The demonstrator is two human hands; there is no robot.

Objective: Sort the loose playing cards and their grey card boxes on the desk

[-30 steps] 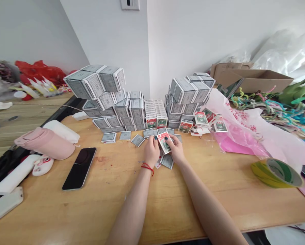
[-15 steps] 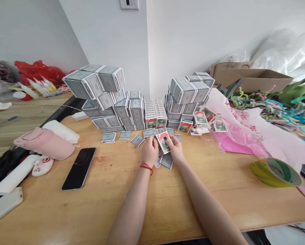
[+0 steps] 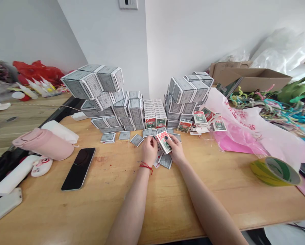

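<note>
My right hand point(image 3: 177, 149) grips a red, white and green box of playing cards point(image 3: 164, 143), its thumb across the front. My left hand point(image 3: 149, 149), a red string on its wrist, is closed at the box's upper left corner. Whatever its fingers pinch is hidden. Beneath the box, loose playing cards point(image 3: 165, 161) lie on the wooden table point(image 3: 101, 211), some face down with grey patterned backs. Behind the hands stand two rows of boxed cards point(image 3: 155, 110), between a left stack of grey card blocks point(image 3: 109, 102) and a right stack point(image 3: 184, 97).
To the left are a black phone point(image 3: 78, 169), a pink bottle point(image 3: 45, 144) and a white case point(image 3: 5, 207). A roll of yellow-green tape point(image 3: 259, 170) lies on the right, near pink plastic wrapping point(image 3: 241, 139). An open cardboard box point(image 3: 262, 80) stands behind it.
My left hand has drawn its fingers slightly back from the box's front. The box stays in my right hand, and the view has shifted very slightly.
</note>
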